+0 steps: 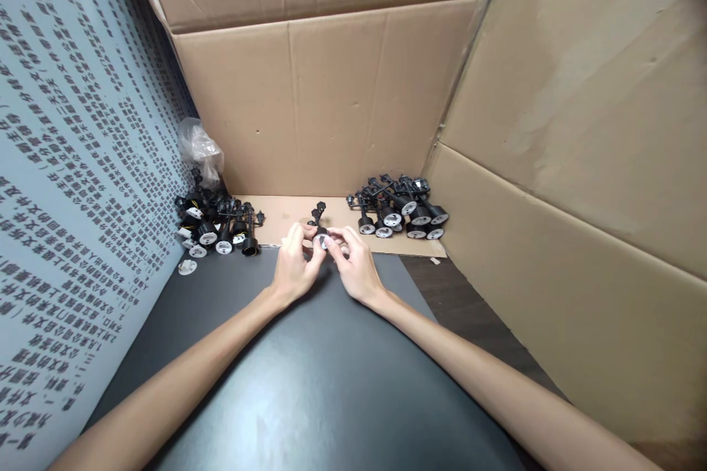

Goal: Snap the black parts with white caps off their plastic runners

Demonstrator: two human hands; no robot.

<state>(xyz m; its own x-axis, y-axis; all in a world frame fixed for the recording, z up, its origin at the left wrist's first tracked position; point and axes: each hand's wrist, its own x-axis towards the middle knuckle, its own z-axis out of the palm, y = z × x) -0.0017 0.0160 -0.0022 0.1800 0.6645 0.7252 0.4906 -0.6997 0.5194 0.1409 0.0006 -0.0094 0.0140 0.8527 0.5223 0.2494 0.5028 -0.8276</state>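
Observation:
Both my hands meet over the back edge of the dark table, around one small black lamp-like piece point(319, 215). Its narrow branched top points away from me, and its round base with a white disc faces me. My left hand point(297, 263) has its fingers closed on the left side of the base. From the right, my right hand point(355, 265) pinches the same base, thumb against the white disc. The fingers partly cover the base. Similar black pieces lie in a pile on the left point(224, 227) and another pile on the right point(406, 207).
Cardboard walls point(331, 103) rise behind and on the right. A printed blue-white sheet point(82, 162) stands at the left. A clear plastic bag point(202, 151) sits above the left pile, and a loose white disc point(187, 267) lies at the table's left edge.

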